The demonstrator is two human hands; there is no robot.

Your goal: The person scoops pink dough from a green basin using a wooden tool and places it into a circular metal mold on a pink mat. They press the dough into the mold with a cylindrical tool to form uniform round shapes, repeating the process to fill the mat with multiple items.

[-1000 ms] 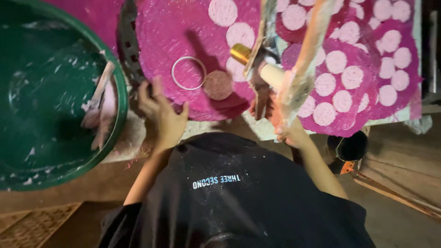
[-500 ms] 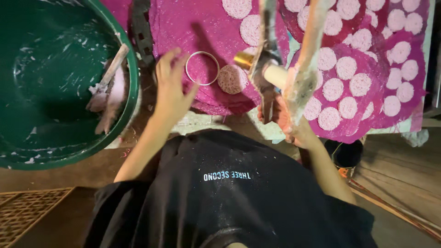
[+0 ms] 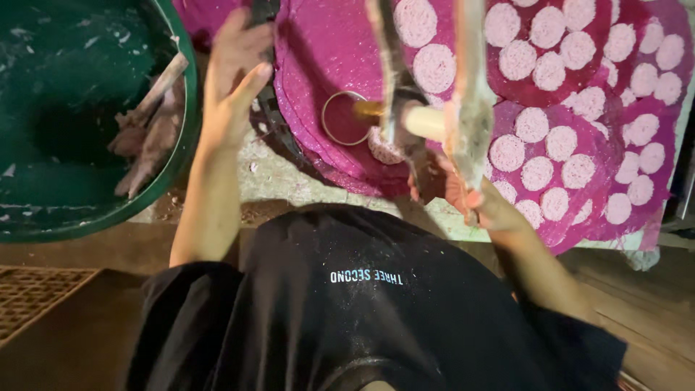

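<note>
My left hand (image 3: 235,80) is stretched forward with flat fingers and holds nothing. It hovers over a dark ridged strip (image 3: 275,119) at the left edge of a magenta dough sheet (image 3: 326,51). My right hand (image 3: 474,199) is closed on long pale floury strips (image 3: 467,94) that rise upward, next to a cream cylinder with a brass end (image 3: 413,119). A metal ring cutter (image 3: 344,117) lies on the sheet, with a cut round disc (image 3: 384,148) beside it.
A big green basin (image 3: 184,145) stands at the left with dough scraps (image 3: 148,134) inside. Magenta sheets with several pale round discs (image 3: 565,145) cover the right side. A woven mat (image 3: 36,293) lies at the lower left.
My left hand has moved from the near table edge forward and left, past the ring cutter, towards the dark strip. My right hand stays on the strips.
</note>
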